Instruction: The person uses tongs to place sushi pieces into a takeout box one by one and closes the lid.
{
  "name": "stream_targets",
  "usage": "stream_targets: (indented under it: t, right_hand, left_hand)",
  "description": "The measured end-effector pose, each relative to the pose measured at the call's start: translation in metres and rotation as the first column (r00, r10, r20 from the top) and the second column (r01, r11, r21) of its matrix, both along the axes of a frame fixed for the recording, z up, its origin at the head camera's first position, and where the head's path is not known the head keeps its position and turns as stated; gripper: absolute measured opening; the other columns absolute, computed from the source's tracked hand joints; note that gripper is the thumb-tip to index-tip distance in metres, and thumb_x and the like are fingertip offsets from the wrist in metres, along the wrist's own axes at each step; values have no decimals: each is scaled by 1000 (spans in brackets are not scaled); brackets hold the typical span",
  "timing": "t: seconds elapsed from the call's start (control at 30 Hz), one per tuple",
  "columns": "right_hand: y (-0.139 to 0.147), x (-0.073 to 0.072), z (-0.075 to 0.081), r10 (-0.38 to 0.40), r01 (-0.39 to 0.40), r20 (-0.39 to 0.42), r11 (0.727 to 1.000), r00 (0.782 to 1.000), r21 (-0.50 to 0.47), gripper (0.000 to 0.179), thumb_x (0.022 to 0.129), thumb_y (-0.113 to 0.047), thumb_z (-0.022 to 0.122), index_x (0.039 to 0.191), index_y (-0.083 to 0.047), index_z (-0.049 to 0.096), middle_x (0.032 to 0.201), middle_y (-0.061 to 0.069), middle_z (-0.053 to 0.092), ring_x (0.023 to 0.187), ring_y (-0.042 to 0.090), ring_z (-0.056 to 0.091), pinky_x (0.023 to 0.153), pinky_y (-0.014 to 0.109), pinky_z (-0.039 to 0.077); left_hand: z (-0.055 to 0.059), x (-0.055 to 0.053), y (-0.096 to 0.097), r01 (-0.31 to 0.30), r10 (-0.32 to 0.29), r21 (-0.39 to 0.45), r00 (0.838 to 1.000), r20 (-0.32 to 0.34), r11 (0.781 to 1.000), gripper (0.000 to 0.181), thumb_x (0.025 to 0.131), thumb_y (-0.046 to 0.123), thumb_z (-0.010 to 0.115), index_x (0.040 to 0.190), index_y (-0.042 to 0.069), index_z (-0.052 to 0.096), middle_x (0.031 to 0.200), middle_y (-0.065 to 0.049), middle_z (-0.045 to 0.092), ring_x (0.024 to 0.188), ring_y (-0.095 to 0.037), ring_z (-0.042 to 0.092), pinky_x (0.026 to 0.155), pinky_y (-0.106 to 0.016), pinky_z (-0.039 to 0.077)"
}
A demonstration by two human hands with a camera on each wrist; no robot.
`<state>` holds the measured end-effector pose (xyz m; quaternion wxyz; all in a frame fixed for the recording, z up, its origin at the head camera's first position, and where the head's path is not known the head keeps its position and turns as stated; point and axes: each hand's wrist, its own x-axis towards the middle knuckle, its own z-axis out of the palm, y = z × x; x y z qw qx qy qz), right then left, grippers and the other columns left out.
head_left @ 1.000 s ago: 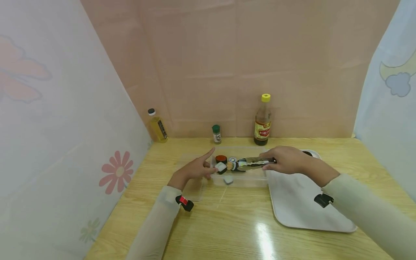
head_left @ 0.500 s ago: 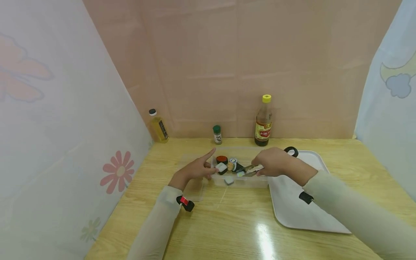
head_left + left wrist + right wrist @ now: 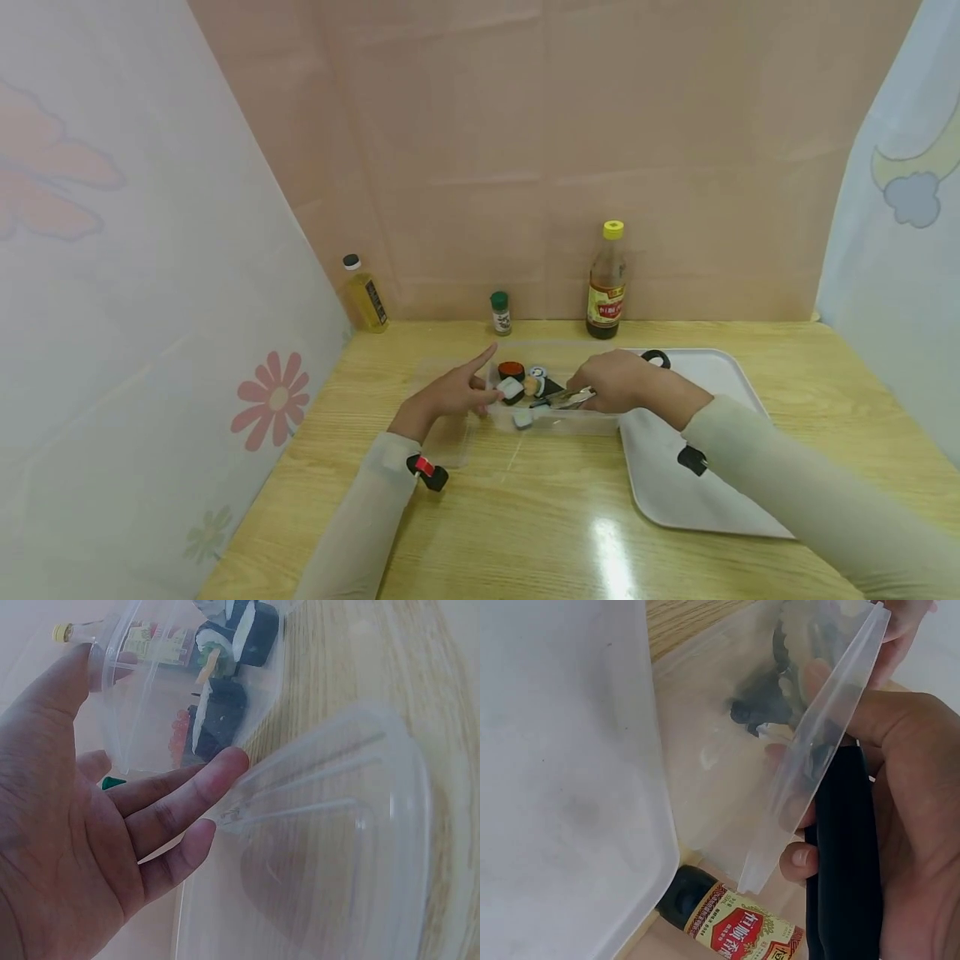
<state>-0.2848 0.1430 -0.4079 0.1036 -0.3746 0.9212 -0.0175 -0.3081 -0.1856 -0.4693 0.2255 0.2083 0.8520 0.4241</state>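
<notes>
Right hand [image 3: 613, 381] is gripping tongs [image 3: 847, 847], sushi [image 3: 512, 389] is lying just ahead inside the box [image 3: 588, 424]; left hand [image 3: 452, 391] is flanking it opposite, fingers spread.

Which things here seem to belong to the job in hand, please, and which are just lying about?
Likely part of the job:
tongs in the right hand
clear container beside the left hand
sushi pieces inside it

Apparently just lying about:
yellow-capped bottle
green-capped shaker
black-capped bottle
white tray (role unclear)
second clear plastic piece
</notes>
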Motion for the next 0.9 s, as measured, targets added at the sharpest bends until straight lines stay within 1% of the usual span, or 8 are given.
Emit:
stream_targets:
  t: [0.2, 0.33, 0.4, 0.47, 0.53, 0.63, 0.77, 0.9]
  right_hand:
    - [-1, -5, -2, -17, 19, 39, 999, 999, -35, 46, 97, -36, 77, 139, -17, 72, 121, 2, 79, 90, 9, 70, 76, 36, 58]
    - [4, -5, -2, -33, 38, 64, 995, 997, -92, 55, 98, -45, 75, 144, -16, 68, 106, -4, 77, 80, 4, 60, 70, 30, 51]
    - [9, -4, -1, -55, 65, 78, 990, 995, -127, 60, 98, -49, 73, 147, -15, 65, 97, -7, 72, 77, 5, 57, 69, 29, 48]
    - [15, -2, -1, -75, 88, 84, 982, 994, -168, 65, 99, -53, 71, 150, -13, 61, 91, -10, 67, 77, 6, 55, 69, 30, 47]
    - [21, 1, 0, -109, 126, 92, 969, 990, -211, 71, 100, -57, 67, 154, -12, 56, 91, -11, 64, 77, 6, 55, 73, 31, 46]
    - [30, 5, 0, -126, 151, 100, 939, 987, -310, 74, 100, -59, 65, 156, -13, 51, 86, -10, 60, 73, 6, 53, 73, 31, 46]
    - [39, 14, -2, -85, 98, 49, 902, 995, -420, 67, 100, -53, 69, 152, -14, 53, 74, -12, 53, 64, 2, 47, 66, 25, 43]
    - [49, 23, -4, -47, 42, -1, 890, 999, -454, 59, 100, -46, 71, 148, -14, 55, 73, -17, 48, 64, -2, 44, 64, 22, 40]
  left_hand:
    - [-4, -2, -1, 6, -5, 12, 1000, -7, 1000, 94, 100, 49, 71, 163, 59, 2, 105, -7, 78, 87, -25, 75, 99, -43, 50]
    - [-7, -3, -1, 18, -18, 15, 1000, -17, 1000, 93, 101, 50, 70, 163, 59, 1, 101, -6, 77, 86, -24, 75, 102, -44, 48]
    - [-8, -4, 0, 20, -20, 14, 1000, -14, 1000, 93, 101, 49, 70, 162, 60, 1, 101, -5, 77, 87, -23, 75, 100, -43, 49]
    - [-8, -5, 0, 19, -19, 11, 1000, -12, 1000, 92, 101, 49, 70, 162, 60, 1, 102, -5, 77, 87, -23, 75, 99, -43, 49]
    - [-7, -5, 1, 17, -17, 6, 1000, -11, 1000, 93, 101, 48, 70, 164, 58, 1, 104, -5, 77, 87, -23, 76, 100, -43, 49]
    - [-4, -5, 1, 10, -10, 1, 1000, -10, 1000, 94, 101, 48, 70, 165, 57, 2, 106, -5, 77, 87, -24, 76, 102, -45, 49]
    - [-3, -5, 1, 7, -7, 3, 1000, -3, 1000, 92, 102, 46, 70, 164, 58, 2, 108, -5, 77, 88, -24, 75, 100, -45, 49]
    - [-5, -4, -1, 9, -9, -1, 1000, -2, 1000, 91, 103, 46, 69, 162, 60, 1, 106, -6, 78, 87, -23, 75, 96, -42, 49]
